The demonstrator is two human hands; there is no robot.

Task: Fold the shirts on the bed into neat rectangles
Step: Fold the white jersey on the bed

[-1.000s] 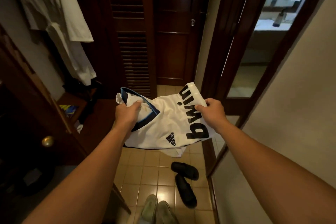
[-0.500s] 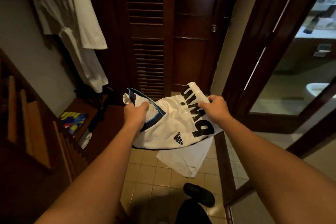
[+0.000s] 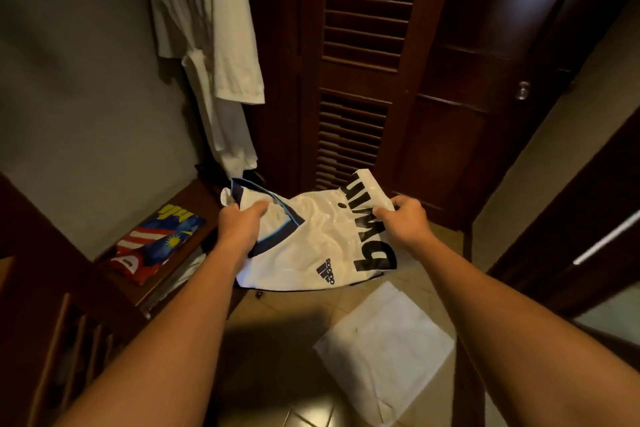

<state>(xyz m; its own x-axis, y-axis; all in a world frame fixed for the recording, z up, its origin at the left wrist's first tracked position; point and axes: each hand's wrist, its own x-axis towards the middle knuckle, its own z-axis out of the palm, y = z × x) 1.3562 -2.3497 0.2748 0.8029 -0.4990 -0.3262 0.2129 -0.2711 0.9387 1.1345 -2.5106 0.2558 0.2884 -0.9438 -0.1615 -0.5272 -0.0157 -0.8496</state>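
I hold a white football shirt in the air in front of me, folded into a rough rectangle, with a dark blue collar, black lettering and a small black logo. My left hand grips it at the collar end. My right hand pinches its right edge beside the lettering. No bed is in view.
A white cloth lies flat on the tiled floor below the shirt. A white robe hangs on the left wall. A colourful folded item rests on a low wooden shelf at the left. Dark louvred doors stand ahead.
My view has swung left and forward toward the shelf and louvred doors. The sandals have dropped out of sight. Both hands keep the same grip on the shirt.
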